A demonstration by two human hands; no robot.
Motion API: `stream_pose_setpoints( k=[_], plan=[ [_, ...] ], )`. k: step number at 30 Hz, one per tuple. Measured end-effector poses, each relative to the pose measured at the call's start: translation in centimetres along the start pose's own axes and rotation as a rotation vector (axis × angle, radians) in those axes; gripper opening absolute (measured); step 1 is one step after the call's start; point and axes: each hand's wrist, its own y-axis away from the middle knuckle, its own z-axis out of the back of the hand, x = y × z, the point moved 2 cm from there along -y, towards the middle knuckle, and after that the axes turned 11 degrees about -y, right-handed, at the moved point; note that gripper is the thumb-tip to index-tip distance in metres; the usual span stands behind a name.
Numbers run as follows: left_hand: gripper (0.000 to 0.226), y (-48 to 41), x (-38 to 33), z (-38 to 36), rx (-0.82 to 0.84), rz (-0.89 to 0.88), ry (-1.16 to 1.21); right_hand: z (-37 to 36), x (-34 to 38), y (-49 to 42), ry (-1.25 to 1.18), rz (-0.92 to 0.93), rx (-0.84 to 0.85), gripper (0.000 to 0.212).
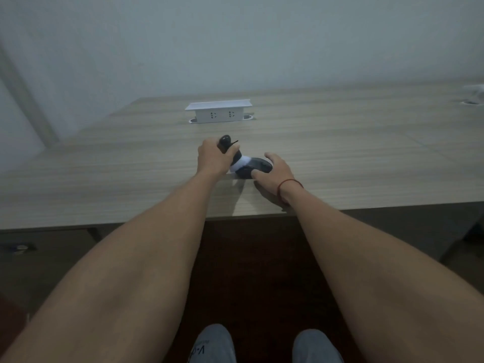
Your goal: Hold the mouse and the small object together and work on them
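A black item with a white band point(241, 162) around its middle lies on the wooden table point(366, 158), a little back from the near edge. What it is cannot be told. My left hand point(211, 159) grips its raised black end, where a rounded tip point(225, 139) and a thin black strand stick out above the fingers. My right hand point(275, 172) holds the low, rounded black end point(258, 166), thumb on the near side and fingers curled over the far side. A red string circles my right wrist.
A white socket box point(218, 111) stands raised from the table behind the hands, between two cable holes. Another white object point(474, 93) sits at the far right by a wall. The table's near edge point(157, 221) runs under my forearms. My grey shoes point(214, 344) are on the dark floor.
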Motion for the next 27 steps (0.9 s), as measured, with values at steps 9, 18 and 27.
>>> stream_pose_setpoints(
  k=[9,18,27],
  plan=[
    [0.031,-1.1,0.4,0.2,-0.151,0.056,0.053,-0.8,-0.2,0.2,0.196,0.015,-0.210,0.062],
    [0.029,-0.9,2.1,-2.2,-0.002,0.120,0.076,-0.9,0.3,0.0,0.145,0.063,-0.252,0.042],
    [0.038,-0.8,1.7,-0.8,0.074,0.086,0.184,-1.2,0.5,1.2,0.155,0.075,-0.118,0.066]
  ],
)
